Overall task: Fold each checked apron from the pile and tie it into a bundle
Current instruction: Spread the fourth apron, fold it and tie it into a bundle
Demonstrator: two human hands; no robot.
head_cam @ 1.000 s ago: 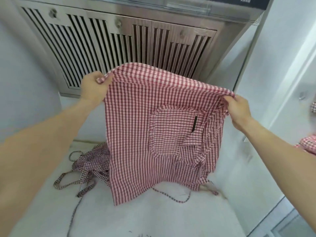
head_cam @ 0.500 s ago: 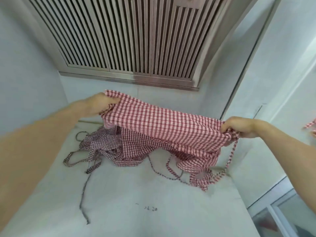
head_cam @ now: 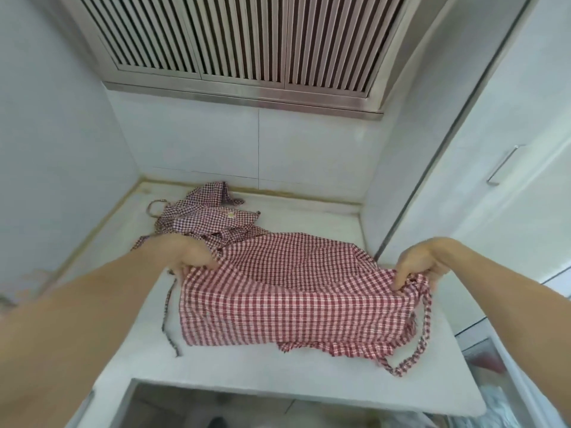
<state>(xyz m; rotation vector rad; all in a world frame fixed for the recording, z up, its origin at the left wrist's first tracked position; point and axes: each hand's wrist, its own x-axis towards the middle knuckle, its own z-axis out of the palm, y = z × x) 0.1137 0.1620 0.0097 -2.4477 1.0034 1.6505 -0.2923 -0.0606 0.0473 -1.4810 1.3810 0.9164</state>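
Note:
A red-and-white checked apron (head_cam: 293, 291) lies folded across the white counter (head_cam: 309, 387). My left hand (head_cam: 191, 254) grips its left corner. At the right corner my right hand (head_cam: 423, 264) pinches the bunched cloth. One tie strap (head_cam: 423, 332) loops down off the right side, and a thin strap (head_cam: 167, 322) trails at the left. Behind it, toward the back wall, a darker checked apron (head_cam: 204, 217) lies crumpled in a heap, partly under the red one.
The counter sits in a white-walled alcove under a slatted metal hood (head_cam: 241, 41). A white cabinet door with a handle (head_cam: 503, 165) stands at the right. An opening lies below the counter's front edge (head_cam: 278, 406).
My hands have lowered the red apron from held up in the air down onto the counter, nearer to me, where it now lies folded over.

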